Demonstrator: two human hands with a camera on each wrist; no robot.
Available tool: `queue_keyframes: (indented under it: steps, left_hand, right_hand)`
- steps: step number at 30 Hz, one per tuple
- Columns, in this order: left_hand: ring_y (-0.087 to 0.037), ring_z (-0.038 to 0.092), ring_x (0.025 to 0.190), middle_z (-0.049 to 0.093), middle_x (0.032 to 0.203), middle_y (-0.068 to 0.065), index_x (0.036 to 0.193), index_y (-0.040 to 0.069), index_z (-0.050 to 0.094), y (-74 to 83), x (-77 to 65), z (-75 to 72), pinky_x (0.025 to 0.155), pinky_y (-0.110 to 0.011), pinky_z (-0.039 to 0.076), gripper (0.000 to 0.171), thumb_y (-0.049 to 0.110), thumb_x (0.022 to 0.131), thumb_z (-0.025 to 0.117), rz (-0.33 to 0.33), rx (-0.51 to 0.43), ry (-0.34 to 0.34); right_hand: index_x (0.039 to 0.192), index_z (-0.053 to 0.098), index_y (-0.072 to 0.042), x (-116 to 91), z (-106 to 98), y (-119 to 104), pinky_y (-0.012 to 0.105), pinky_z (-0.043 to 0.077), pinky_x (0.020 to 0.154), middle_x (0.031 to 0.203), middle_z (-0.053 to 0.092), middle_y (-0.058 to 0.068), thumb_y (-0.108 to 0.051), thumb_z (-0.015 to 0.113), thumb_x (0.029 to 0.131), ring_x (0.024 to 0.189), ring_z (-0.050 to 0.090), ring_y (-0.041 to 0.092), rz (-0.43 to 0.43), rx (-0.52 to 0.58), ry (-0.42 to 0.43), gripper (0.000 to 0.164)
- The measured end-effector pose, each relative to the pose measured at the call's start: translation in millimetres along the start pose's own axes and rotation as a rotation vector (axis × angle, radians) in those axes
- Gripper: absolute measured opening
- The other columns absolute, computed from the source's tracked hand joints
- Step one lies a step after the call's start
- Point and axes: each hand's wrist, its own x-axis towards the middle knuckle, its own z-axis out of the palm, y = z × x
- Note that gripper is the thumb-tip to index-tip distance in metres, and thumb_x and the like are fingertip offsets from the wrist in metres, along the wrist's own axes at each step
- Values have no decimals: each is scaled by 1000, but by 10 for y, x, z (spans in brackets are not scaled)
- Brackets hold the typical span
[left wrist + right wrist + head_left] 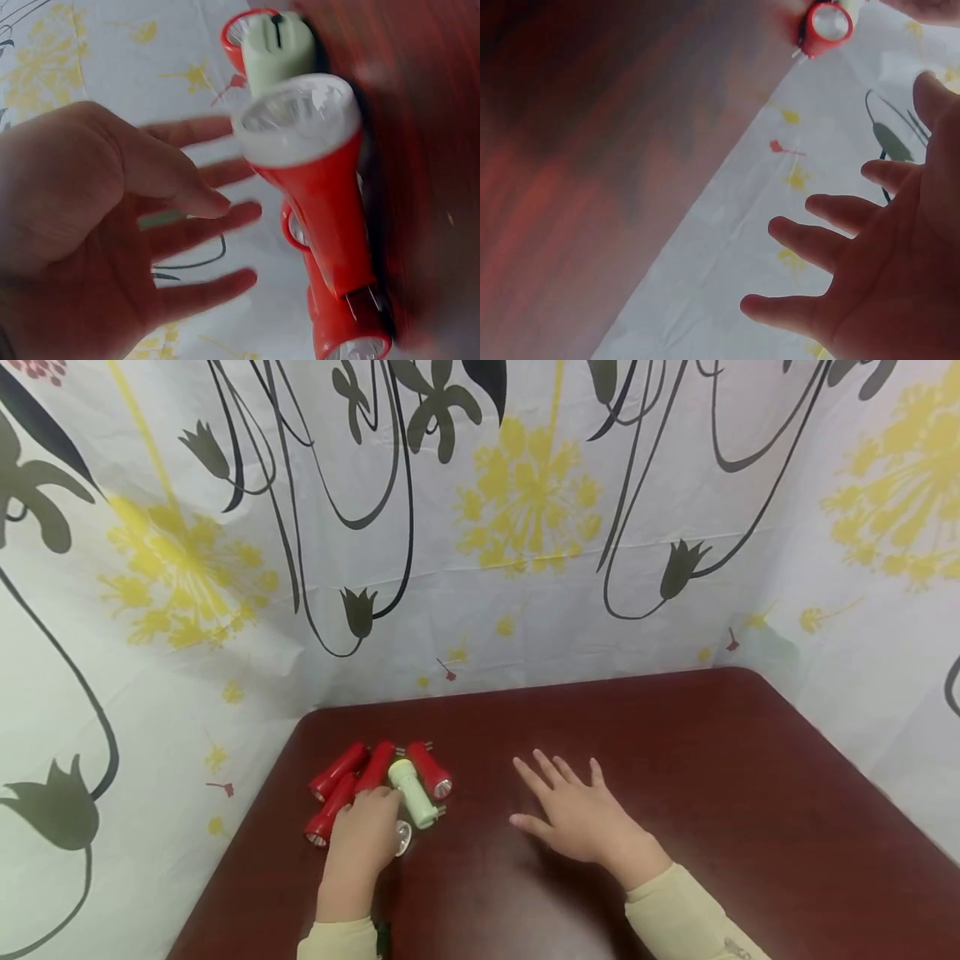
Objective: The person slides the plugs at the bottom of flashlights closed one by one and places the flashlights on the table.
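Note:
My left hand [363, 833] is over a group of flashlights on the left of the table. In the left wrist view its fingers are extended and spread, close beside a red flashlight with a white rim [319, 199] and two metal prongs. That flashlight is mostly hidden under the hand in the head view. Just right of the hand lies a pale green flashlight [412, 795]. Several all-red flashlights lie around, one [431, 771] beyond the green one and another [328, 814] left of the hand. My right hand [583, 820] hovers palm down with spread fingers, holding nothing.
The dark reddish-brown table [600, 718] has rounded far corners. A white cloth [480, 643] with yellow and grey flower prints hangs behind it and along both sides. Near the left sleeve, a small dark green object [383, 939] shows at the bottom edge.

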Motion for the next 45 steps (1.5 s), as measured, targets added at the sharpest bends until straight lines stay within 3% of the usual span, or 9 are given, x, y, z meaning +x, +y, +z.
queue_keyframes:
  steps: [3,6,10,17,24,30,33,40,45]
  left_hand:
    - [-33,66,102,75,104,-8,104,13,74,-30,-14,22,101,-72,53,43,15,68,99,30,-6,-21]
    - [-33,67,100,74,98,-7,100,15,73,-50,-17,52,102,-75,50,37,13,72,96,41,-4,-34]
    - [-32,67,97,74,98,-8,105,15,72,-57,-13,88,99,-72,52,33,10,78,90,38,0,-52]
    - [-31,67,93,74,94,-7,105,15,72,-80,-5,140,94,-70,54,33,6,78,89,52,10,-52]
    - [-33,63,107,71,104,-4,108,16,71,-122,-20,170,99,-75,51,41,4,75,91,41,-47,-98]
    - [-25,66,99,69,106,-2,114,14,67,-71,-39,69,93,-56,61,48,7,75,93,63,-141,-117]
    - [-19,66,100,70,110,-1,117,15,64,0,-55,-37,97,-51,62,51,12,77,95,74,-227,-76]
    - [-19,67,117,66,130,-1,145,23,57,249,-71,-316,96,-47,64,79,21,76,97,189,-330,134]
    - [-12,65,111,65,127,3,143,29,61,466,-78,-508,89,-37,66,68,19,82,91,279,-536,273]
  right_hand:
    - [170,25,-30,-37,26,-30,82,14,124,178,26,10,-71,52,102,158,39,41,-5,-16,-19,84]
    - [170,26,-31,-72,53,-49,81,15,124,177,28,10,-70,55,101,157,42,41,-11,-18,-25,85]
    - [169,27,-32,-112,67,-65,81,16,124,177,29,9,-71,56,99,155,44,41,-10,-16,-26,85]
    - [169,27,-32,-155,37,-77,82,17,123,176,29,10,-72,56,99,155,45,42,-15,-2,-24,86]
    - [169,29,-31,-210,15,-34,83,18,121,176,30,11,-71,58,99,154,45,42,7,21,-30,86]
    - [169,27,-32,-227,4,38,85,17,120,176,28,13,-71,57,99,155,43,44,35,35,-53,86]
    - [170,27,-31,-223,-14,60,86,15,120,177,27,13,-69,58,99,155,43,45,43,38,-65,86]
    - [170,28,-29,-239,-44,102,86,16,119,176,28,14,-64,61,100,153,45,45,40,29,-56,85]
    - [170,27,-29,-268,-142,113,85,16,120,175,31,15,-63,64,99,154,45,45,19,58,-57,87]
